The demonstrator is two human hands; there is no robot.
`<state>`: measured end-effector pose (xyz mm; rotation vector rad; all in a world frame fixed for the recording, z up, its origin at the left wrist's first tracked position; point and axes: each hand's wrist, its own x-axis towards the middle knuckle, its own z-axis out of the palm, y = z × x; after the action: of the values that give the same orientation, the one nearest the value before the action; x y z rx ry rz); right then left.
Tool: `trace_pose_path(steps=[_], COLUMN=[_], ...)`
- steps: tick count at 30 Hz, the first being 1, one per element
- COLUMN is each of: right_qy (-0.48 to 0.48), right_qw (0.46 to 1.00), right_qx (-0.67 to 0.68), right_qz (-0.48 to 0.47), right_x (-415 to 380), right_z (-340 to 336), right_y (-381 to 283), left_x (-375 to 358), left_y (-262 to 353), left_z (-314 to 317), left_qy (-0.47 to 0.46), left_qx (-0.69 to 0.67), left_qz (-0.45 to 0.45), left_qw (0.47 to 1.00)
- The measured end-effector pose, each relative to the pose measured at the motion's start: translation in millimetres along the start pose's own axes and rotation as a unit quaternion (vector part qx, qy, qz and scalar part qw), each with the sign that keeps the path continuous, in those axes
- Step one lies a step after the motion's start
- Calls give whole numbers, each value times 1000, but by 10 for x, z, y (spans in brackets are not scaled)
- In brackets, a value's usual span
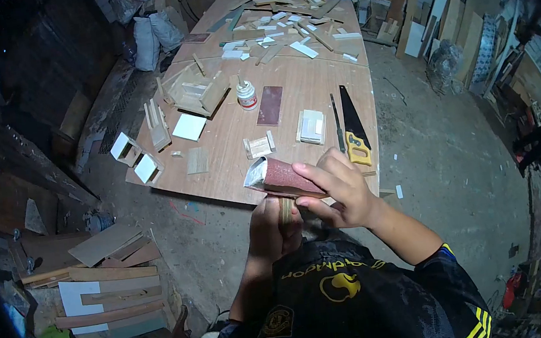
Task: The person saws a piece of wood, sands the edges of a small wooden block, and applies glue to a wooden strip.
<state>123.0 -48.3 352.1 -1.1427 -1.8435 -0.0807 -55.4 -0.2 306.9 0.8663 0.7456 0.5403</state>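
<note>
The person's right hand [341, 188] is curled around a folded block of reddish-brown sandpaper [281, 176], fingers pressed along its top and pale backing showing at its left end. The sandpaper lies across the upper end of a thin wooden strip [285, 211], which the left hand [275, 228] grips upright in a closed fist just below, close to the person's chest. Both hands hover over the near edge of a large plywood tabletop [232, 173]. On the board, a handsaw with a yellow handle [353, 128] lies just beyond the right hand, and another sheet of sandpaper [271, 106] rests flat farther out beside a small white glue jar [246, 95]. A small open wooden box frame [198, 91] stands to the left among cut offcuts and white panels.
</note>
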Motion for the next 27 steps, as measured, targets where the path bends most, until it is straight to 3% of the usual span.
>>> trace_pose_path(steps=[3,4,5,7,8,9,10,11,14,16,18,19,21,22,23,24,25,27], right_qy=[-38,-52,-67,-43,-10,24,12,12,81,72,6,15,6,8,48,85,83,28], right_qw=[999,997,994,992,995,996,996,996,993,995,999,999,995,994,994,991,991,999], right_qx=[-13,-20,-29,-101,-94,-85,-87,-87,-85,-67,-44,-38,-100,-103,-85,-64,-63,-18], right_qz=[-24,-52,-80,-55,-22,11,-4,-5,12,3,-21,-30,17,18,49,79,78,22], right_x=[-44,-58,-78,-60,-19,8,-36,-33,-27,-19,-98,-122,-103,-96,-97,-99,-119,-202], right_z=[27,33,36,26,14,15,24,24,-25,-40,2,68,61,57,64,72,52,-4], right_y=[31,43,54,105,151,175,147,129,128,93,92,118,209,216,214,210,167,22], left_x=[45,96,122,172,191,149,66,21,62,92,160,184,233,155,186,233,266,275], left_y=[-53,-90,-119,-151,-192,-123,-14,45,20,25,-39,-80,-140,41,-30,-174,-252,-264], left_z=[-38,-141,-147,-87,29,38,50,53,59,8,-100,-97,-47,-102,-118,-147,-161,-219], left_qy=[-20,-85,-86,31,118,117,47,-27,-5,-8,-99,-102,11,-83,-86,-43,4,-25], left_qx=[-43,-94,-93,136,438,438,262,59,55,22,108,110,154,22,25,185,335,371], left_qz=[-36,-44,-47,115,425,426,234,19,13,-9,25,22,106,-59,-60,55,170,201], left_qw=[998,991,991,984,783,783,935,998,998,1000,989,988,982,995,994,980,927,906])
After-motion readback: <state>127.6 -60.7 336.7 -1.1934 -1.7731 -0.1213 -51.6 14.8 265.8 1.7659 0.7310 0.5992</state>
